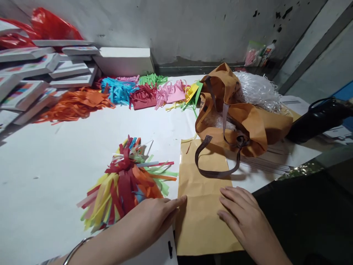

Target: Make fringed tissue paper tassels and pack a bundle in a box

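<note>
A tan kraft paper envelope [204, 221] with faint creases lies flat at the table's front edge, its near end reaching past the white surface. My left hand [157, 217] rests at its left side, index finger stretched onto the paper; the other fingers are partly hidden. My right hand [244, 213] lies on the envelope's right side with fingers extended and slightly spread. Left of the envelope, beyond my left forearm, sits a tassel bundle of multicoloured paper strips [125, 180]. A brown bag [228, 117] slumps over the envelope's far end, its dark strap loop [202, 171] lying across the paper.
Fringed paper bundles, including orange [79, 105] and blue [118, 88], line the back. Flat white boxes [24, 94] are piled at left beside a long white box [124, 60]. White shredded strands [256, 90] and a black bottle-like object [317, 119] stand right.
</note>
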`<state>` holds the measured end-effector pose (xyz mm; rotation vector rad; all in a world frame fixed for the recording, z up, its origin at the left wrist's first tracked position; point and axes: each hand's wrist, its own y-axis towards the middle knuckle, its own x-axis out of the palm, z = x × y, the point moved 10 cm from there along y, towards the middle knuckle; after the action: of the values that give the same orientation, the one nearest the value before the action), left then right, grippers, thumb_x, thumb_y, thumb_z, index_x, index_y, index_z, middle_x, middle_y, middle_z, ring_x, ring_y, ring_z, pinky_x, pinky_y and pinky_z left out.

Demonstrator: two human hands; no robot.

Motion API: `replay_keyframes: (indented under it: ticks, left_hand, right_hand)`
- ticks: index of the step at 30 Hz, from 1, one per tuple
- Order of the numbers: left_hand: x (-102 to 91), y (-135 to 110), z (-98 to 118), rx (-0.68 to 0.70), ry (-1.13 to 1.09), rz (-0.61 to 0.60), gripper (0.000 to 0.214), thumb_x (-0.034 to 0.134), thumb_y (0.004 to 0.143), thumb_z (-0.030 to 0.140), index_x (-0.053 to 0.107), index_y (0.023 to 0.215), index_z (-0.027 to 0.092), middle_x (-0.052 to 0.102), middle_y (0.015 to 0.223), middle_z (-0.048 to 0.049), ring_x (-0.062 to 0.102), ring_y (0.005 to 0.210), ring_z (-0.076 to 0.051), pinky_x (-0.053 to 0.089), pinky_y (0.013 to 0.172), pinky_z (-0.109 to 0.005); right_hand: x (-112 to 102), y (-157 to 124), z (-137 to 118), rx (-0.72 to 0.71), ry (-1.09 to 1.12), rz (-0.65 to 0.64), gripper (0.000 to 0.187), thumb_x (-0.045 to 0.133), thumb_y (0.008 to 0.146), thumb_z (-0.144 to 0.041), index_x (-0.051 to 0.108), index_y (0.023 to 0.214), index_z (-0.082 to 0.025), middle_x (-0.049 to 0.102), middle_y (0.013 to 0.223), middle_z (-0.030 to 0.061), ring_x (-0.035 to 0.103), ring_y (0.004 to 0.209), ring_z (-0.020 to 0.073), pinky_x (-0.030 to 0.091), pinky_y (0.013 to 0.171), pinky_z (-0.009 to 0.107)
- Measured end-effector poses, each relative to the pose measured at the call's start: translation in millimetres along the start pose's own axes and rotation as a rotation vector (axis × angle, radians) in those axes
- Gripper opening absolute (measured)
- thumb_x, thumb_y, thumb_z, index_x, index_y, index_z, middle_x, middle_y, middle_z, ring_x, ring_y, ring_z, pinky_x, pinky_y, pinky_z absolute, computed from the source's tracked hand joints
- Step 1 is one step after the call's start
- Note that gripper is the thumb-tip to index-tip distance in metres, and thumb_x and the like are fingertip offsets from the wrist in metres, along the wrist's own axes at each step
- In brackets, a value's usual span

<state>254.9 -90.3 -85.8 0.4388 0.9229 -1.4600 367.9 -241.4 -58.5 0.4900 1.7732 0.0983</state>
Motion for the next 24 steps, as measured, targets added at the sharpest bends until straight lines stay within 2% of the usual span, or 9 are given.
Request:
replay_keyframes:
  ticks: [4, 7, 13, 15, 19, 24]
  left_hand:
    - [3.3, -0.3, -2.6, -0.008, -0.015, -0.025, 0.036, 0.038, 0.102, 0.032, 0.066, 0.121, 0.023, 0.074, 0.076, -0.0069, 0.069, 0.062, -0.019, 0.044, 0.056, -0.021]
    - [2.9, -2.5, -1.6, -0.003, -0.033, -0.038, 0.035, 0.038, 0.102, 0.031, 0.067, 0.12, 0.023, 0.074, 0.076, -0.0063, 0.069, 0.062, -0.018, 0.044, 0.056, -0.022]
    - [3.3, 1.1, 15.1, 0.018, 0.079, -0.025, 0.051, 0.042, 0.097, 0.02, 0.044, 0.147, 0.026, 0.076, 0.095, -0.0083, 0.071, 0.069, -0.021, 0.044, 0.057, -0.024]
    - [9.9, 5.7, 20.7, 0.012, 0.115, -0.063, 0.05, 0.045, 0.095, 0.018, 0.047, 0.144, 0.025, 0.076, 0.09, -0.008, 0.071, 0.067, -0.021, 0.044, 0.056, -0.024]
    - [17.2, 10.4, 24.8, 0.009, 0.134, -0.085, 0.032, 0.045, 0.099, 0.025, 0.061, 0.126, 0.022, 0.075, 0.082, -0.0084, 0.071, 0.065, -0.021, 0.045, 0.055, -0.022]
    - [14.4, 4.9, 19.2, 0.028, 0.191, -0.051, 0.033, 0.043, 0.099, 0.024, 0.061, 0.127, 0.024, 0.075, 0.078, -0.0071, 0.07, 0.059, -0.02, 0.041, 0.05, -0.021]
  right_hand:
    - [7.6, 10.9, -4.9, 0.038, 0.07, 0.037, 0.03, 0.059, 0.098, -0.028, 0.062, 0.126, -0.02, 0.063, 0.134, 0.0112, 0.056, 0.125, 0.0287, 0.046, 0.103, 0.05]
    - [14.8, 13.7, -7.4, 0.052, 0.125, 0.045, 0.026, 0.064, 0.095, -0.027, 0.064, 0.121, -0.022, 0.062, 0.134, 0.0095, 0.054, 0.125, 0.0291, 0.043, 0.104, 0.051]
    - [11.1, 7.0, -11.9, 0.078, 0.211, 0.082, 0.021, 0.068, 0.093, -0.027, 0.064, 0.113, -0.023, 0.067, 0.112, 0.0055, 0.058, 0.109, 0.0262, 0.039, 0.1, 0.047]
    - [11.6, 6.1, -14.0, 0.107, 0.227, 0.079, 0.022, 0.068, 0.093, -0.025, 0.062, 0.114, -0.023, 0.066, 0.108, 0.0049, 0.058, 0.105, 0.0255, 0.039, 0.098, 0.046]
    - [14.3, 3.3, -17.3, 0.138, 0.236, 0.079, 0.027, 0.069, 0.091, -0.019, 0.06, 0.117, -0.023, 0.065, 0.107, 0.0043, 0.057, 0.102, 0.0246, 0.038, 0.096, 0.044]
    - [13.1, -1.6, -12.3, 0.135, 0.27, 0.121, 0.027, 0.068, 0.091, -0.016, 0.063, 0.116, -0.025, 0.065, 0.104, 0.0033, 0.056, 0.103, 0.0243, 0.037, 0.097, 0.044]
